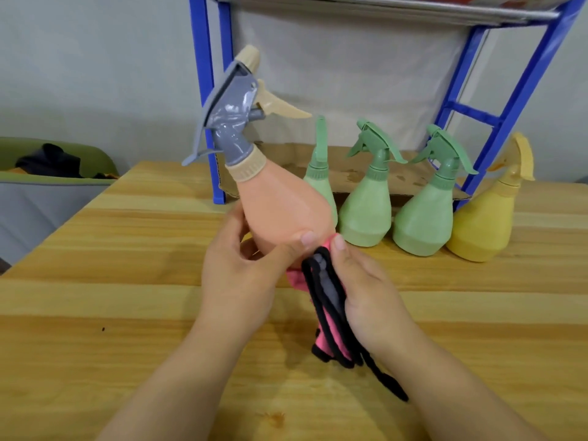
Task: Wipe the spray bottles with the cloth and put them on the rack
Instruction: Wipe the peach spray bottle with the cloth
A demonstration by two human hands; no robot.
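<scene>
My left hand grips the base of a peach spray bottle with a grey head, tilted to the left above the wooden table. My right hand holds a folded pink cloth with black trim against the bottle's bottom. Three green spray bottles and a yellow one stand in a row on the table behind. The blue rack rises at the back, with a metal shelf at the top.
A sheet of cardboard lies on the rack's bottom level behind the bottles. A green bin with dark fabric sits off the table's left edge. A grey wall stands behind.
</scene>
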